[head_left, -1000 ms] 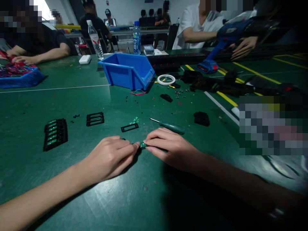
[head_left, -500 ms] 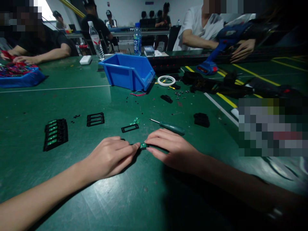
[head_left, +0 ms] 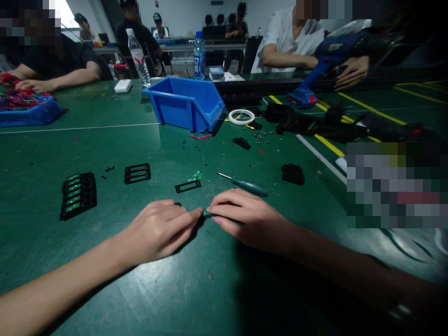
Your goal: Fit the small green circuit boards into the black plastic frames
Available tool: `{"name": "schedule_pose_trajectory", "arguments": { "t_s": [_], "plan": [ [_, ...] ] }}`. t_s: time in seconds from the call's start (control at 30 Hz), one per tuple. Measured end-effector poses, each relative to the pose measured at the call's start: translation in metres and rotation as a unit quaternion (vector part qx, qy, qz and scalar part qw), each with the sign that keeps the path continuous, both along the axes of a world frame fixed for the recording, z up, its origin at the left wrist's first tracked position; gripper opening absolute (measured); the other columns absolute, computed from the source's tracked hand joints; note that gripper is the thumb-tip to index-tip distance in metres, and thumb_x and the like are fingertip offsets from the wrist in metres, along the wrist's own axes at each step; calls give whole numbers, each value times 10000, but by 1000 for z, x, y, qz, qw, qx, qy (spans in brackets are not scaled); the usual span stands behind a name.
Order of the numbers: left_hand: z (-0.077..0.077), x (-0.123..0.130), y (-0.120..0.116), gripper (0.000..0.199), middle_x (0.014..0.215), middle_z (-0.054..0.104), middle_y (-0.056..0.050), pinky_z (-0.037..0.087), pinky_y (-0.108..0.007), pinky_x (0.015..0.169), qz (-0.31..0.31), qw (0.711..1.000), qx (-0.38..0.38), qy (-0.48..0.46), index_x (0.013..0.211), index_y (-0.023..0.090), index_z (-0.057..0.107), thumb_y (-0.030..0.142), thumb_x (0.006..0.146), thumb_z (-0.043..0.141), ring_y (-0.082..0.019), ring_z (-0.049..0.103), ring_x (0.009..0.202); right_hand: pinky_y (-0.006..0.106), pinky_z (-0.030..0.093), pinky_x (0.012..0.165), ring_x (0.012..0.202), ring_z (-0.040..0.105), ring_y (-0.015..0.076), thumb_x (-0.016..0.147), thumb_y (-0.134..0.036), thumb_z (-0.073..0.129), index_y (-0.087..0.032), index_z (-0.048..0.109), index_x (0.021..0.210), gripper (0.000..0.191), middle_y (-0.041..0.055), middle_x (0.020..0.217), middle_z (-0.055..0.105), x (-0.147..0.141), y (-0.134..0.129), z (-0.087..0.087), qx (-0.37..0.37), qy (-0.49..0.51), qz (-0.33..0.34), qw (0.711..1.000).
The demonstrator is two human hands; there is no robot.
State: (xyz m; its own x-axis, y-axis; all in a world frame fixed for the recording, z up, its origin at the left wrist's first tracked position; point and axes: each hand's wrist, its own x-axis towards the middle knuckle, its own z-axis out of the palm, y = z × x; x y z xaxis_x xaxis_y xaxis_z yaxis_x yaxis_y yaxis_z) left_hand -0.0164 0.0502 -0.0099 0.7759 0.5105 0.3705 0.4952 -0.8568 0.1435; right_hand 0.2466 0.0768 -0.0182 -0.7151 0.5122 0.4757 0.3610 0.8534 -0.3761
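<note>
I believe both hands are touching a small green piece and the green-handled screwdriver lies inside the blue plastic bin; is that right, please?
Not quite: the green-handled screwdriver lies on the green tabletop, not inside the blue plastic bin, as the head view shows. The left hand and right hand are indeed touching the small green piece.

Dim Light, Black Right Edge

A blown-out window burns white at upper left; the room is dim. Glare washes the foreground tabletop, with deep shadow to its right. The small green part at centre shows little detail. The upper right sinks into black; edges look stretched and soft. Mosaic blocks hide patches.
</note>
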Motion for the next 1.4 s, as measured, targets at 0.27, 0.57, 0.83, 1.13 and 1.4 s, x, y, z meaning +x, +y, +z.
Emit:
{"name": "schedule_pose_trajectory", "arguments": {
  "t_s": [0.27, 0.57, 0.83, 1.13, 1.4],
  "plan": [
    [1, 0, -1, 298, 770, 657, -30, 389, -304, 601, 5, 1000, 4, -9, 1287, 119, 571, 168, 998, 520, -147, 569, 636, 338, 539, 858, 957, 668, 193, 963, -183, 610, -188, 721, 1100, 176, 77, 1068, 719, 0, 0, 0, -5, 3, -2, 1000],
    [-1, -1, -1, 297, 776, 671, -37, 400, -303, 608, 3, 1000, 1, -9, 1283, 122, 573, 163, 994, 518, -150, 587, 649, 343, 542, 880, 989, 676, 200, 950, -170, 621, -186, 692, 1130, 195, 78, 1082, 723, 0, -1, 1, -21, 17, -1, 1000],
    [1, -1, -1, 293, 777, 668, -34, 389, -307, 599, 0, 1000, -6, -7, 1275, 111, 586, 155, 992, 524, -148, 582, 641, 338, 548, 866, 955, 676, 201, 936, -136, 616, -163, 684, 1005, 101, 85, 1009, 718, -1, 1, 4, -31, 42, 3, 999],
    [1, 0, -1, 303, 783, 676, -32, 429, -304, 589, 1, 1000, -10, -9, 1280, 123, 589, 165, 990, 509, -147, 613, 644, 326, 561, 857, 940, 687, 192, 937, -157, 621, -185, 692, 979, 87, 79, 1007, 724, -1, 0, 3, -34, 41, 2, 999],
    [1, -1, -1, 317, 794, 678, -42, 402, -306, 599, -6, 1000, -18, -18, 1297, 112, 577, 149, 985, 532, -156, 578, 643, 330, 552, 871, 957, 678, 195, 944, -145, 614, -177, 684, 994, 92, 82, 1022, 714, 0, 0, 3, -36, 39, 9, 999]
  ]
}}
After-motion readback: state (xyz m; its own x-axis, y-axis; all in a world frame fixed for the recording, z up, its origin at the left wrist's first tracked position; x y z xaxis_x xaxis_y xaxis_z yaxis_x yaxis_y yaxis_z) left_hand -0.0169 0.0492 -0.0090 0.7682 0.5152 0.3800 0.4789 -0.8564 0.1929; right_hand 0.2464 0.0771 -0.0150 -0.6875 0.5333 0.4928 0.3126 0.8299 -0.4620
